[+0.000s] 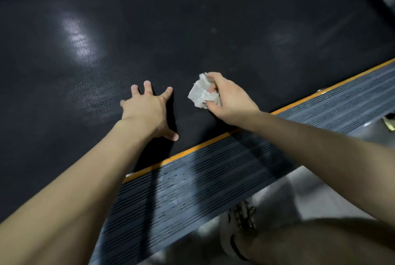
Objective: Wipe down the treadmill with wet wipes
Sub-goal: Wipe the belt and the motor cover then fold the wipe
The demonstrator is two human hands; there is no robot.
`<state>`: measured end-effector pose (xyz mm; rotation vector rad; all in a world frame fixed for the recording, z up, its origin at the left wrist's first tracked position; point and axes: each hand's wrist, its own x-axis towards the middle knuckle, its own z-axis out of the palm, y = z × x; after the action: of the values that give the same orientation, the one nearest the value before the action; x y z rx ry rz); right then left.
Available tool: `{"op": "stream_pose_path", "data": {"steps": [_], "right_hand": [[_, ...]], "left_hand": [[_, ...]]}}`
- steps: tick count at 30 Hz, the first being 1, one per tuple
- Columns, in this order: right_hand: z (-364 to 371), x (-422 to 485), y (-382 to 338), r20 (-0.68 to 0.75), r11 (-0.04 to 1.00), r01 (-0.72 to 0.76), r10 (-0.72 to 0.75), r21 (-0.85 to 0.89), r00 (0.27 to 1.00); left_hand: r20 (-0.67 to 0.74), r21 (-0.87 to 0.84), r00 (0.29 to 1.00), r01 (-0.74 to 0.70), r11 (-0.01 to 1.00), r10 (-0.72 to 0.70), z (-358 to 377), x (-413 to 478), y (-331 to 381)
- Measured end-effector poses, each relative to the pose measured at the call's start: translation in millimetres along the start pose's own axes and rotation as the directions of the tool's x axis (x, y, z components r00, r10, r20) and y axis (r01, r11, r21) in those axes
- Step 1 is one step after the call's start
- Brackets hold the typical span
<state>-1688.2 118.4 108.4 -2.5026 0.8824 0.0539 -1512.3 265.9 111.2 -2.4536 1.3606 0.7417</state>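
The left arm [85, 168] stretches from the lower left corner to the centre, the left hand [147, 110] palm down with fingers splayed. The right arm [320, 143] enters from the right edge; the right hand [229, 102], just right of centre, grips a crumpled wipe [199, 93].

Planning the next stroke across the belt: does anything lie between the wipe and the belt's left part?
Yes. The left hand, fingers spread on the belt, lies just left of the wipe that the right hand grips.
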Motion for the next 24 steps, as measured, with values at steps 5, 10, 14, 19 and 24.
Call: {"op": "stream_pose_path", "data": {"steps": [5, 10, 14, 19, 24], "right_hand": [[-10, 9, 22, -0.003, 0.994, -0.013, 0.013, -0.111, 1.000], [2, -1, 13, 0.068, 0.990, 0.133, -0.129, -0.057, 0.989], [-49, -9, 84, 0.063, 0.988, 0.015, -0.006, -0.155, 0.998], [-102, -13, 182, -0.211, 0.878, -0.468, 0.441, -0.101, 0.873], [-62, -11, 98, 0.077, 0.994, -0.067, 0.073, -0.084, 0.994]], "left_hand": [[0.014, -0.061, 1.000, 0.016, 0.998, -0.015, 0, -3, -2], [-0.022, -0.209, 0.987, 0.152, 0.966, -0.160, 18, -22, 27], [-0.061, -0.221, 0.967, 0.228, 0.948, -0.247, 26, -30, 77], [-0.022, -0.183, 0.954, 0.291, 0.939, -0.300, 13, -18, 90], [-0.029, -0.156, 0.952, 0.298, 0.942, -0.306, 11, -17, 89]]}}
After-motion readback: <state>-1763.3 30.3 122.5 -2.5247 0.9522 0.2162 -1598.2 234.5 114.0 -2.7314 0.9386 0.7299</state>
